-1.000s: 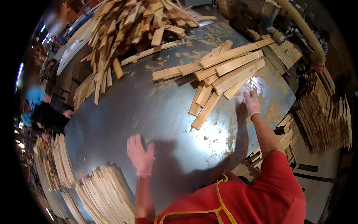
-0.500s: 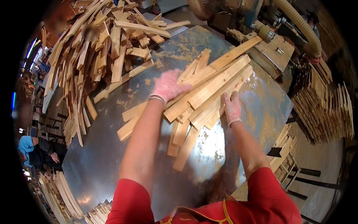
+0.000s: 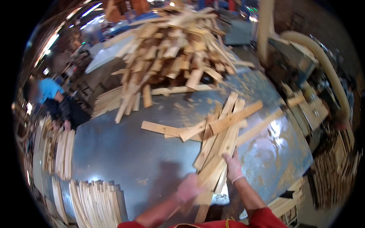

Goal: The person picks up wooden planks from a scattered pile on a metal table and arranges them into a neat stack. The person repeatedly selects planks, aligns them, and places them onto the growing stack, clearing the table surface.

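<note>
Loose wooden slats lie crossed over one another on a metal tabletop. My right hand, in a pale glove, is closed on the edge of a slat at the near end of this heap. Low on the left side of the same slats is my left hand, also gloved. It is smeared by motion and its fingers do not show clearly, though it meets the near end of a slat. A short slat rests across the top of the others, and another slat points left.
A tall pile of wood pieces covers the table's far side. Slats stand in rows at the near left. A person in a blue shirt handles slats at the left. Machinery with a ribbed hose stands at the right, above stacked boards.
The view has swung left and up. My left hand has come off the far slats and drawn back toward me. Slats have spread apart, and my right hand has moved to their near end.
</note>
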`<state>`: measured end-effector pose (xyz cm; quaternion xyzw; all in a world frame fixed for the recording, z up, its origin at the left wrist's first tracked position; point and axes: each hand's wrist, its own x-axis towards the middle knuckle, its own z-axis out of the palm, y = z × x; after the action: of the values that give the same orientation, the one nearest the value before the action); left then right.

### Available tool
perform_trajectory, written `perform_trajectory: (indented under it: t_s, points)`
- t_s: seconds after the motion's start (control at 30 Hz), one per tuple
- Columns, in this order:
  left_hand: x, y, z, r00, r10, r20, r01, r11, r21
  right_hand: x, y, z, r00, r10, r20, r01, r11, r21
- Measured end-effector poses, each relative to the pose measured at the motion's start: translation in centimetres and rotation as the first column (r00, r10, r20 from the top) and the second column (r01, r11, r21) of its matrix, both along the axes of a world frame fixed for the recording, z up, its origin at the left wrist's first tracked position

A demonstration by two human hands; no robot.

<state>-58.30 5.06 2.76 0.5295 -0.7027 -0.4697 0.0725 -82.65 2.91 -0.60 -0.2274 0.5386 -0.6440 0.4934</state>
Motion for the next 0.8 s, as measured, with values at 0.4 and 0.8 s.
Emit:
perform_trajectory:
  t_s: [0.4, 0.8]
  points:
    - [22.0, 22.1, -2.2, 0.844, 0.454, 0.286, -0.402, 0.888, -0.225, 16.9, 3.5, 4.7, 0.798, 0.333, -0.503, -0.147, 0.916, 0.373]
    - [40.4, 31.4, -7.1, 0.520, 0.587, 0.621, -0.376, 0.810, -0.450, 21.8, 6.5, 6.5, 0.223, 0.588, -0.778, 0.027, 0.794, 0.608]
